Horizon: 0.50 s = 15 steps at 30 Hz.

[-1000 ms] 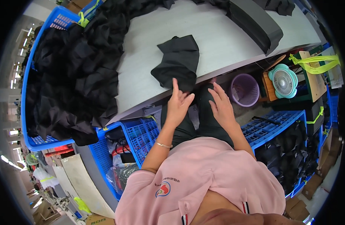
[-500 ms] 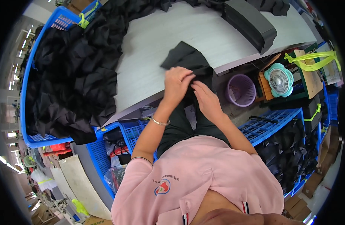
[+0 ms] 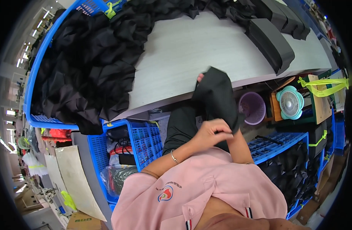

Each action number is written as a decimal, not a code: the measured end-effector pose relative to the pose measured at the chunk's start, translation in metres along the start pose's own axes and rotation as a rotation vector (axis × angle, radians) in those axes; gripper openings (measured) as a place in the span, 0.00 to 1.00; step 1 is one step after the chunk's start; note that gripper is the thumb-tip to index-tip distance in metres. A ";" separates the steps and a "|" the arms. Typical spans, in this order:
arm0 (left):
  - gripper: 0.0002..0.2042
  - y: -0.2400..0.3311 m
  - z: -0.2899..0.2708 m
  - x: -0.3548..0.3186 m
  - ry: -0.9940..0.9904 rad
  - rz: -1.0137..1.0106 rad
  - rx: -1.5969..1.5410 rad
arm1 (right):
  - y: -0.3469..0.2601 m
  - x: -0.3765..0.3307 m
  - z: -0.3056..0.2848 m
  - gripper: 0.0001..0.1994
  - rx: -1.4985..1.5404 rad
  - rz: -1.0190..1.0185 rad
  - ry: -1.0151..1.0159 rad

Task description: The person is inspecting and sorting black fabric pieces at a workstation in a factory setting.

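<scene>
A black fabric piece (image 3: 216, 92) hangs over the front edge of the table, covering most of my right hand. Only a bit of my right hand (image 3: 200, 77) peeks past the cloth's far left edge, while the forearm runs up under or into the cloth from below. My left hand (image 3: 212, 135) is at the near end of this cloth beside my right wrist, fingers bent and closed on its edge. To the left, a large heap of black fabric pieces (image 3: 88, 65) fills a blue basket (image 3: 29, 103) and spills onto the table.
On the pale table (image 3: 179, 46), neat stacks of black pieces (image 3: 269, 44) lie at the right. Below the right side are a purple bin (image 3: 252, 109), a turquoise fan (image 3: 291, 102) and a blue crate (image 3: 279, 147) with black cloth. Another blue crate (image 3: 147, 142) stands at lower left.
My right hand has moved forward and is now mostly covered by the black fabric piece. My left hand has come back toward my body, to the near edge beside my right wrist.
</scene>
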State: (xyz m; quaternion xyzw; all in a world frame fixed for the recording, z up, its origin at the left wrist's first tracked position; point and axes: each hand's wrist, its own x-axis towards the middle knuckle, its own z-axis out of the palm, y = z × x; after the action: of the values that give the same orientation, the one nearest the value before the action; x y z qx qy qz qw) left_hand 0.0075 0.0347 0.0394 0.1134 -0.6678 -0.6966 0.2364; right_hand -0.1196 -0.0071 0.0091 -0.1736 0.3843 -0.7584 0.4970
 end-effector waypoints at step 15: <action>0.08 0.012 -0.010 0.011 0.136 0.011 0.135 | 0.016 -0.009 -0.048 0.14 0.474 -0.036 -0.573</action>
State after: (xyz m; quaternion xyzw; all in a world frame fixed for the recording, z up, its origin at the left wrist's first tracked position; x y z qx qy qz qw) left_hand 0.0048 0.0209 0.0517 0.1725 -0.6964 -0.6394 0.2765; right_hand -0.1366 0.0169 -0.0326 -0.2654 0.0401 -0.7557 0.5974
